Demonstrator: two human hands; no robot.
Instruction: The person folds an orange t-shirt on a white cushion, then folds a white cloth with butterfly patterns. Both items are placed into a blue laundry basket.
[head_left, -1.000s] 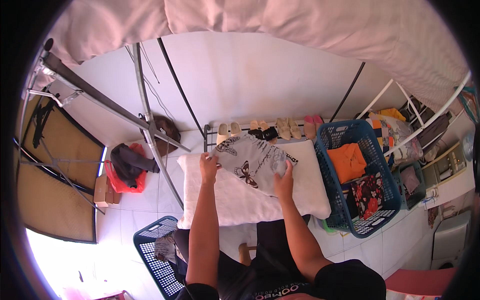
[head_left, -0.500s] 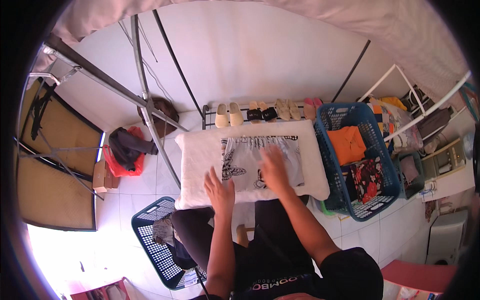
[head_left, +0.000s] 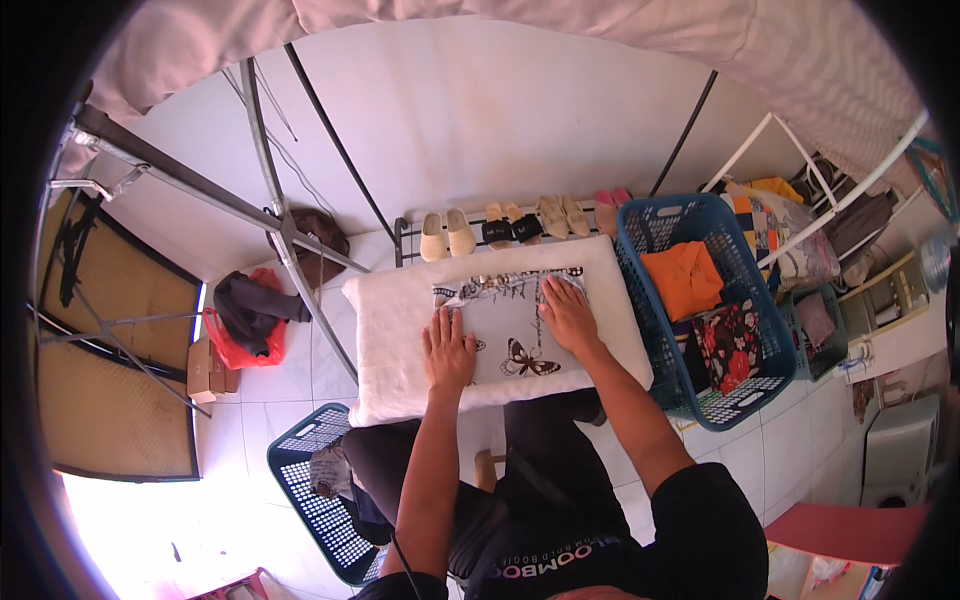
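Note:
A light grey garment (head_left: 498,328) with dark butterfly prints lies on a pad covered in white towelling (head_left: 392,330) in front of me. Along its far edge the cloth is gathered and wrinkled, with a patterned band; the nearer part is smooth. My left hand (head_left: 447,352) rests flat across the garment's left side, fingers stretched out. On the far right part my right hand (head_left: 568,315) is spread, palm down, its fingertips at the gathered cloth. Neither hand grasps anything.
A blue basket (head_left: 640,345) at the right holds an orange garment (head_left: 682,278) and a floral one (head_left: 728,345). Another basket (head_left: 300,510) with clothes stands near my left leg. Behind the pad is a shoe rack (head_left: 408,245) with several pairs. Metal poles (head_left: 268,150) rise at the left.
My right hand has moved to the garment's far right part, and my left hand has come down onto its left side. The near part now lies smoother, with the wrinkles bunched at the far edge.

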